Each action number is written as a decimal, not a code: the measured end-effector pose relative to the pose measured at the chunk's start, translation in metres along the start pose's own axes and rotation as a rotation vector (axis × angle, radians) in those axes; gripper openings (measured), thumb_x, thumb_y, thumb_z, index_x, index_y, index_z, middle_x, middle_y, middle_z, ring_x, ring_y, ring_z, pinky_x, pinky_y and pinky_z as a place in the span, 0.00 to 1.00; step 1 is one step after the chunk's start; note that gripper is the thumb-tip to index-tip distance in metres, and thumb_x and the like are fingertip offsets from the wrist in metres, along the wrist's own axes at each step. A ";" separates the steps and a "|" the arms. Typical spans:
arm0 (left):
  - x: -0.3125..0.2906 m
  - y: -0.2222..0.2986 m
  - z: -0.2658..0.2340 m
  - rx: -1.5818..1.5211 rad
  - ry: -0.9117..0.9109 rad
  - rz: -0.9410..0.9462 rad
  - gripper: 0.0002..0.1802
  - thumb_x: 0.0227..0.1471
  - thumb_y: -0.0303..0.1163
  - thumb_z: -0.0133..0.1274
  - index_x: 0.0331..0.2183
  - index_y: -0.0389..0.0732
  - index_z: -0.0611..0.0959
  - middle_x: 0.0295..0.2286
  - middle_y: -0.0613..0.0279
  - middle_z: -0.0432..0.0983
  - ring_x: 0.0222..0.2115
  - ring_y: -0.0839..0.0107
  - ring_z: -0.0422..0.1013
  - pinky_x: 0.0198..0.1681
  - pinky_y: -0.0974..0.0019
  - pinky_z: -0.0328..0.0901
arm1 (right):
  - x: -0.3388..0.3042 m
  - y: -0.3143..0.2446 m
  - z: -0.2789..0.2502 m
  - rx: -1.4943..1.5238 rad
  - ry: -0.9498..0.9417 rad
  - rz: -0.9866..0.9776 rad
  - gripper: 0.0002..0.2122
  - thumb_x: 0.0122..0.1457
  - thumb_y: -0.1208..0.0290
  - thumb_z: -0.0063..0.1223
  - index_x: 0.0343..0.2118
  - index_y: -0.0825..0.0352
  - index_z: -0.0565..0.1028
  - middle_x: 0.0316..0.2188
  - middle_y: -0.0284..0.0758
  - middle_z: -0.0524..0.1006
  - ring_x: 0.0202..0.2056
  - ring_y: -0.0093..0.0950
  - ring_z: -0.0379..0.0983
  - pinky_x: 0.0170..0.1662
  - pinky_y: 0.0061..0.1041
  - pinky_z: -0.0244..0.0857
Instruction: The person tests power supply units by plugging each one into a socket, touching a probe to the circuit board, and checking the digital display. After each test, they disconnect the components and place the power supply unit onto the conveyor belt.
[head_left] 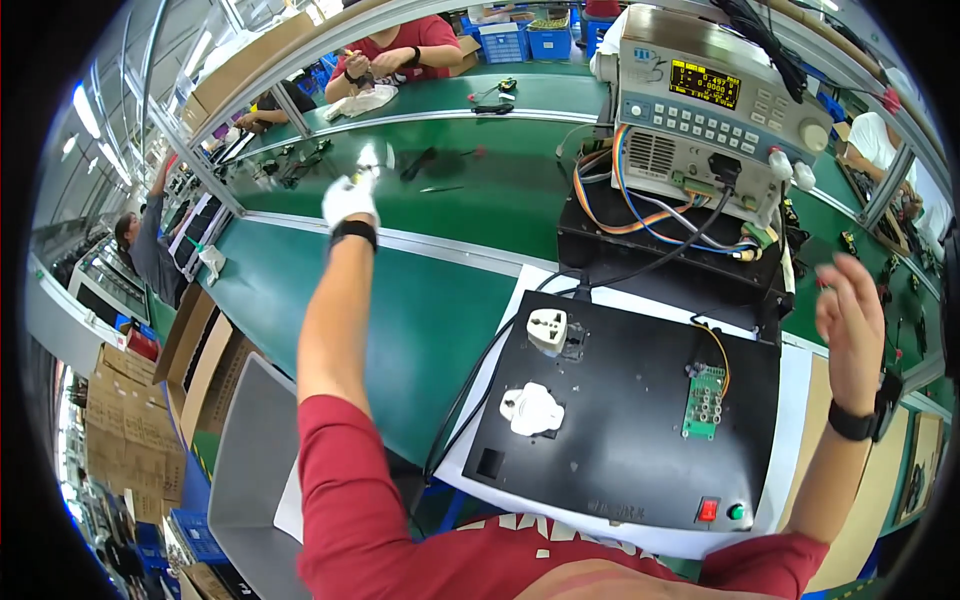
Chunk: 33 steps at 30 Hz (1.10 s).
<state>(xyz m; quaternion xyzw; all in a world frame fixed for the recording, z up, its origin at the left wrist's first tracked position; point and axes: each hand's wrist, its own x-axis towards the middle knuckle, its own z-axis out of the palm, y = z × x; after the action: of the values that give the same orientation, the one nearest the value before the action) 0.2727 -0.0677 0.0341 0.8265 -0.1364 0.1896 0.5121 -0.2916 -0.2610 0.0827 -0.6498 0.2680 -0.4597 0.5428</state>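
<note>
Left hand [350, 203], gloved, at 10 o'clock over the green surface [500, 212]; blurred, cannot tell whether its fingers grip anything; right hand [855, 325] at 3 o'clock, fingers loosely spread, seemingly empty; black box [610, 455] at 4–5 o'clock, between forearms; risk: a sweeping forearm could snag loose black cables [430, 465] or the circuit board [704, 402]; blue crate [548, 45] at 12 holds small yellowish pieces [548, 22]; open carton [203, 368] at 9, contents unclear
</note>
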 end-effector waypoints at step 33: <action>-0.107 0.014 0.052 -0.387 -0.863 -0.019 0.26 0.49 0.25 0.48 0.51 0.33 0.61 0.46 0.50 0.63 0.45 0.69 0.63 0.48 0.72 0.58 | 0.073 0.108 -0.222 -1.947 0.173 0.333 0.18 0.44 0.68 0.48 0.40 0.67 0.69 0.35 0.45 0.71 0.40 0.41 0.67 0.43 0.36 0.60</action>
<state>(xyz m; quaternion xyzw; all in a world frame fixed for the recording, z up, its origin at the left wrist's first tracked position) 0.1808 -0.1174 -0.0248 0.7203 -0.3620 -0.2049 0.5550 -0.4408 -0.4540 0.0000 -0.7306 0.6554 -0.0027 -0.1916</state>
